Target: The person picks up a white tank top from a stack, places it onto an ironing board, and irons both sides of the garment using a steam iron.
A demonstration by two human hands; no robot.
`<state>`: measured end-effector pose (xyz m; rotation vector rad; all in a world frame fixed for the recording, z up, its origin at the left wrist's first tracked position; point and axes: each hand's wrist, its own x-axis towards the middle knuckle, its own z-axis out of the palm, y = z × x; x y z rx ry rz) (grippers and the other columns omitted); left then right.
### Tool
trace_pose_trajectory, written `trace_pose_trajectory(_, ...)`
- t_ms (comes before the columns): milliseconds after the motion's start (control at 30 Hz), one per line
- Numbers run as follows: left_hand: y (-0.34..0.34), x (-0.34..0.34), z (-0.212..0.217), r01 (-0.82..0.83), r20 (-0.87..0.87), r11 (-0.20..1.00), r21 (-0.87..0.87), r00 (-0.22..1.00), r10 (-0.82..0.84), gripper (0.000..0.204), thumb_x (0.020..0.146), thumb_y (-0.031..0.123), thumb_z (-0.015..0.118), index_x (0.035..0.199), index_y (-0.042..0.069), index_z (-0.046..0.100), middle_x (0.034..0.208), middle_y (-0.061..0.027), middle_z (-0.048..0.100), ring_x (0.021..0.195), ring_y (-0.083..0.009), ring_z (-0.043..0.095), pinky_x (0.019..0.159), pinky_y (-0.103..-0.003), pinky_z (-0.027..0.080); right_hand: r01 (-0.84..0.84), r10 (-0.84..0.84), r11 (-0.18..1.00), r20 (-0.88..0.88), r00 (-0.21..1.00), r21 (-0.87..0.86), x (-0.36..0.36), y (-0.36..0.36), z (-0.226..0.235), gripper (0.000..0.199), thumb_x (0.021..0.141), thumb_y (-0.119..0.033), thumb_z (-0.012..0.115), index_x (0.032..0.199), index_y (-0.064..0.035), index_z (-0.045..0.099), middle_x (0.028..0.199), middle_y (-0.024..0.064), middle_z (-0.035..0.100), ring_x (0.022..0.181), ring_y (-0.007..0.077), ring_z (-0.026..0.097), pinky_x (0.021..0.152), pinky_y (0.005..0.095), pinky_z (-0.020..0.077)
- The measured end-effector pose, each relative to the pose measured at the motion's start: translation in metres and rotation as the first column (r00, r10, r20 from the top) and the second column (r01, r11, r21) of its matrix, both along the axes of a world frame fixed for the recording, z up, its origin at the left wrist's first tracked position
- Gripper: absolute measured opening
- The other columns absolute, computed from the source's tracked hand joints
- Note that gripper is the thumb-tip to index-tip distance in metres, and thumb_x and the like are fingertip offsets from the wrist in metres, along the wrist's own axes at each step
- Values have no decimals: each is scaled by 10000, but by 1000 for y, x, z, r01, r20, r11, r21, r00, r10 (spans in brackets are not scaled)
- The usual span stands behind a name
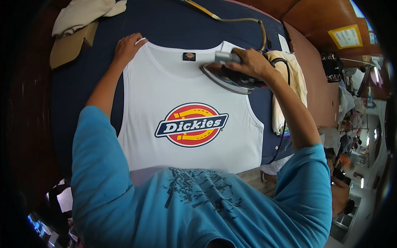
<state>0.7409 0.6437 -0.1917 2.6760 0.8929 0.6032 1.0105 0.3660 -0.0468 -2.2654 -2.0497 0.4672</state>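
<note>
A white tank top (144, 91) with a red, yellow and dark blue printed emblem on its chest lies spread on a dark blue covered table (161, 25). At its far left shoulder strap, my left hand (128, 48) has its fingers closed on the strap's end. My right hand (253, 64) is wrapped round the handle of a clothes iron (225, 78). The iron is over the right side of the neckline and the right strap, its tip toward the neck opening. A small black label (189, 56) shows inside the back neck.
Cream cloth (80, 16) and a brown cardboard piece (68, 49) lie at the far left. Folded cream fabric (285, 82) sits right of the iron, with a black cord (285, 124) hanging past it. A hose (263, 35) curves behind. Farther right is a cluttered room.
</note>
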Motion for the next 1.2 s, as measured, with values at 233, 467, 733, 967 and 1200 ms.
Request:
trace_pose_trajectory(233, 1, 2, -7, -29, 3, 999, -18, 1000, 29, 331, 854, 399, 568, 784, 76, 547, 742, -58, 610, 708, -247, 591, 696, -375, 462, -247, 251, 967, 63, 966, -58, -18, -24, -6, 516, 764, -548, 580, 894, -49, 610, 658, 157, 624, 606, 301, 629, 580, 362, 503)
trace_pose_trajectory(467, 0, 1, -2, -68, -21, 997, -21, 997, 68, 342, 851, 411, 574, 783, 77, 546, 715, -50, 595, 660, -223, 570, 646, -354, 455, 62, -60, 995, 25, 998, -78, -18, -25, 1, 510, 799, -522, 564, 927, -30, 603, 700, 168, 641, 630, 298, 650, 611, 371, 518)
trace_pose_trajectory(733, -2, 2, -4, -44, 2, 997, -61, 999, 44, 330, 844, 368, 598, 760, 60, 515, 670, -55, 546, 585, -207, 513, 585, -337, 424, 378, -400, 913, 159, 902, 153, 11, -4, -13, 516, 831, -499, 547, 951, 1, 601, 757, 207, 642, 702, 329, 655, 661, 381, 511)
trace_pose_trajectory(967, -17, 3, 7, -65, -112, 967, 247, 989, 95, 291, 869, 352, 555, 1015, 101, 567, 958, -53, 591, 878, -211, 552, 810, -398, 387, 481, -504, 854, 86, 859, 199, 54, 30, -25, 561, 806, -526, 538, 1041, -23, 623, 846, 196, 657, 819, 329, 650, 753, 388, 508)
trace_pose_trajectory(1200, -178, 33, 23, 416, 15, 905, 93, 908, -419, 254, 786, 173, 646, 1035, 127, 629, 1006, -19, 623, 961, -172, 561, 919, -396, 346, 239, -263, 955, 129, 956, 178, 34, 28, -28, 582, 807, -522, 575, 1049, 7, 616, 807, 199, 656, 702, 309, 661, 722, 360, 518)
